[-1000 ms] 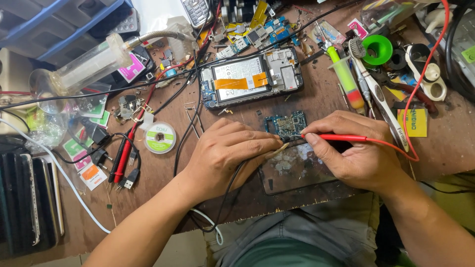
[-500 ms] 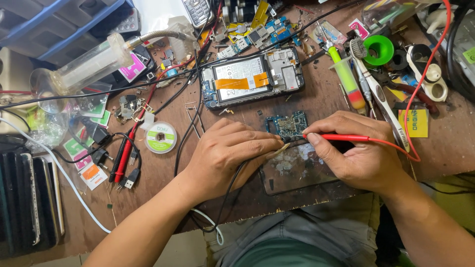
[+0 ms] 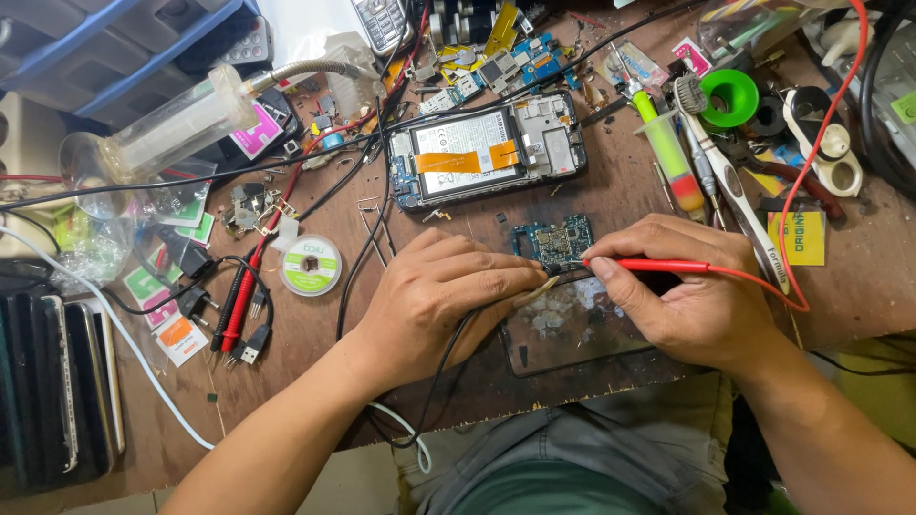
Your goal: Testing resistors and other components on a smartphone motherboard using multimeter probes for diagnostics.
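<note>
Right hand (image 3: 692, 296) pinching a red probe (image 3: 649, 265), left hand (image 3: 444, 296) closed on a black probe (image 3: 546, 281), both tips meeting at a small blue circuit board (image 3: 553, 238) between the hands, opened phone (image 3: 487, 157) just beyond on the cluttered counter (image 3: 315, 381), solder wick spool (image 3: 311, 265) left of the left hand.

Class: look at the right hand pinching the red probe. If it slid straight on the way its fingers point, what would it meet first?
Probably the small blue circuit board, just ahead of the right hand and its red probe; height above the board is unclear.
</note>
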